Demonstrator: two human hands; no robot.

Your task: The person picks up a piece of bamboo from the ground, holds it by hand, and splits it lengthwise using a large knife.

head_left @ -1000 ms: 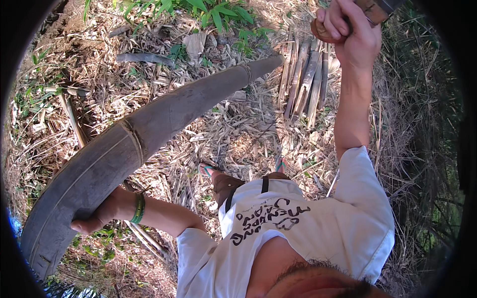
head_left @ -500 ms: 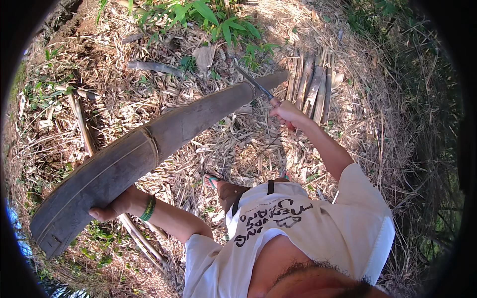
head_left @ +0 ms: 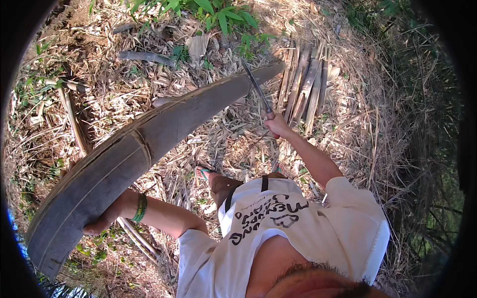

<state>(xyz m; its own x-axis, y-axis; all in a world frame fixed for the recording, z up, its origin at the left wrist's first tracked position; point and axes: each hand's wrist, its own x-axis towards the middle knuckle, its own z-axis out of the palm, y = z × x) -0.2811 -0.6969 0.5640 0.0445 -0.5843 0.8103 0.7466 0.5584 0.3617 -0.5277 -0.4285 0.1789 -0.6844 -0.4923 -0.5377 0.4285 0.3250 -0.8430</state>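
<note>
A long, broad length of grey-brown bamboo [head_left: 181,119] slants from the lower left up to the top centre, with ring-like joints and a split edge along its far side. My left hand [head_left: 105,218] is closed around its near end from below; the thumb shows on the near side and fingertips peek past the far edge. In my right hand [head_left: 279,126] is the handle of a long-bladed knife, a machete [head_left: 257,87] by its shape. Its dark blade crosses the bamboo's narrow far end; whether it touches the bamboo, I cannot tell.
Several split bamboo strips [head_left: 307,84] lie side by side at the upper right. Dry leaf litter covers the ground. Green leafy shoots [head_left: 223,15] grow at the top, a loose grey piece [head_left: 146,57] lies beyond the bamboo, and dense brush [head_left: 422,124] lines the right side.
The bamboo has rolled in my left hand, so more of its split far edge shows. My right hand has drawn back slightly toward me and left, with the blade more upright in the picture.
</note>
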